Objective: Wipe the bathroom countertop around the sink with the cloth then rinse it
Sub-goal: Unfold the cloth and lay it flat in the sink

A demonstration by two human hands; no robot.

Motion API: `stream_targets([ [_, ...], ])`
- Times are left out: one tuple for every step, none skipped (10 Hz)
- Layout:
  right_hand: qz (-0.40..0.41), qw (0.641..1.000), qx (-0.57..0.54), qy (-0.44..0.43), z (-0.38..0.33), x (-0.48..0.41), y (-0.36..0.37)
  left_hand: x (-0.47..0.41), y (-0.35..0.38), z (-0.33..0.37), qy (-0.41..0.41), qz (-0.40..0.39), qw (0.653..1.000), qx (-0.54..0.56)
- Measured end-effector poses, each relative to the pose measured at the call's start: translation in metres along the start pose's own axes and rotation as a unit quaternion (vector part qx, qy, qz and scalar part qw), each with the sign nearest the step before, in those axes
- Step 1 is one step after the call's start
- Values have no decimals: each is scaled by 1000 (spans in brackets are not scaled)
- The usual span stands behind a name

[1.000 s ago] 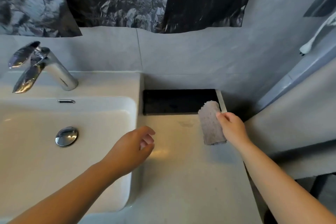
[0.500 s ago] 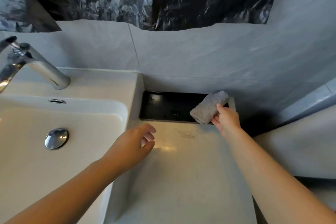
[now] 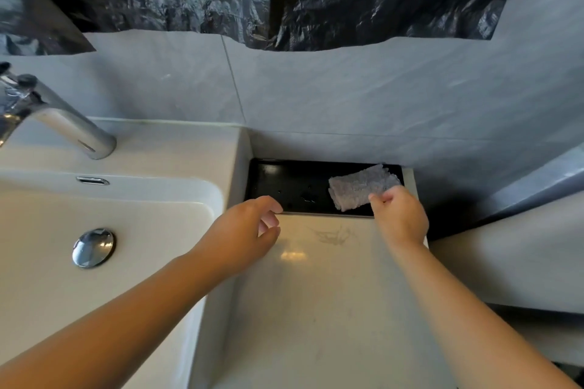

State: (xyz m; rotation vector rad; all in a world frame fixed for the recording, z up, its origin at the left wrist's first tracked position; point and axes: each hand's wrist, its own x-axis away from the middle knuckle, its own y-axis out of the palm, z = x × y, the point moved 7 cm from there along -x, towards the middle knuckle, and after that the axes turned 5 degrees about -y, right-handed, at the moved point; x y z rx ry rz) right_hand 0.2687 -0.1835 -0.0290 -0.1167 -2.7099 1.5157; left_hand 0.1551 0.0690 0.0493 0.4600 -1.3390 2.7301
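1. Cloth, pale grey, nubbly and folded into a small pad (image 3: 360,189): it lies over the right end of the shallow black rectangular tray (image 3: 284,181) at the back of the pale stone-look countertop (image 3: 316,309), just right of the white ceramic sink (image 3: 173,151)
2. Your right hand (image 3: 399,218) pinches the cloth's near right edge with its fingers curled, and the rest of the pad spreads away to the left
3. Your left hand (image 3: 243,230) holds nothing; its fingers hang loosely curled by the tray's front edge, and I cannot tell whether a fingertip touches it
4. Expect the cloth to be light, soft and limp: lifted by one edge it will likely flop and unfold
5. A flat palm across the middle of the pad looks the surer hold for wiping, above all over the faint grey smear (image 3: 331,234) just in front of the tray
6. Once wet under the chrome faucet (image 3: 63,126) it should turn heavier and drip, so bunch it in your fist to rinse
7. No brand, label or readable writing shows on the cloth, tray, faucet or sink
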Motion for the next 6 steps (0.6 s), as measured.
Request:
stream_targets([
  [-26, 980, 80, -178, -15, -6, 9, 4, -2, -1, 5, 5, 1000, 2],
  [-80, 966, 135, -207, -14, -16, 20, 9, -3, -8, -1, 3, 1000, 1],
  [-82, 968, 145, -190, -18, -15, 24, 12, -6, -14, -9, 10, 1000, 2],
  [-62, 973, 129, -179, -23, -7, 23, 16, -10, -18, -13, 18, 1000, 3],
  [-89, 978, 107, -153, -20, 1, 24, 19, -11, -19, -12, 23, 1000, 6],
  [-78, 986, 39, -143, -25, 15, 0, 26, -14, -19, -9, 37, 999, 2],
])
